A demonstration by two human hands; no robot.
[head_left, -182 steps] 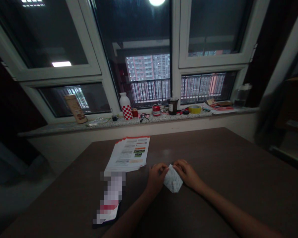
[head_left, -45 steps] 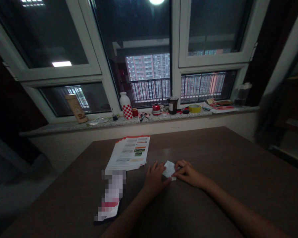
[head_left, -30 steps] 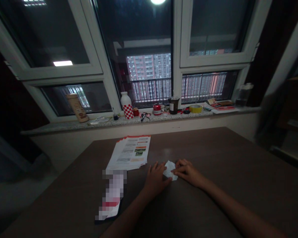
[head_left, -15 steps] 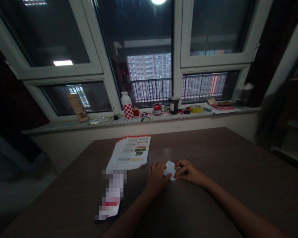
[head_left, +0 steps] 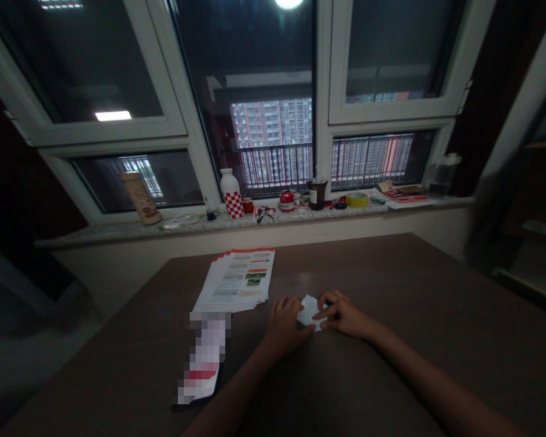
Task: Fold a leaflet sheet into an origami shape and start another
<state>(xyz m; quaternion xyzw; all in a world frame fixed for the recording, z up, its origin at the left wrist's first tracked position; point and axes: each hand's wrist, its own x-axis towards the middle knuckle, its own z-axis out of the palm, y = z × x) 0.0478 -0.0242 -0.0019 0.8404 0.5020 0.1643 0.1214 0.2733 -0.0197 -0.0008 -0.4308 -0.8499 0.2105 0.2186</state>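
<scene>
A small folded white printed paper (head_left: pixel 308 308) lies on the dark brown table (head_left: pixel 414 315) between my two hands. My left hand (head_left: pixel 284 328) rests flat on the paper's left side, fingers stretched forward, thumb along its lower edge. My right hand (head_left: pixel 343 314) presses down on the paper's right side with fingertips drawn together on a fold. Much of the paper is hidden under the fingers.
A stack of printed leaflets (head_left: pixel 239 280) lies to the left on the table, and a blurred flat item (head_left: pixel 204 358) sits nearer me. The window sill (head_left: pixel 118 230) behind carries a checked bottle (head_left: pixel 231 194), cans, a cup (head_left: pixel 316 194), tape (head_left: pixel 357 199) and papers.
Six seconds ago the paper was a larger diamond held up between both hands. Now it is folded smaller and pressed on the table; over the last second my right fingers slid slightly left along it.
</scene>
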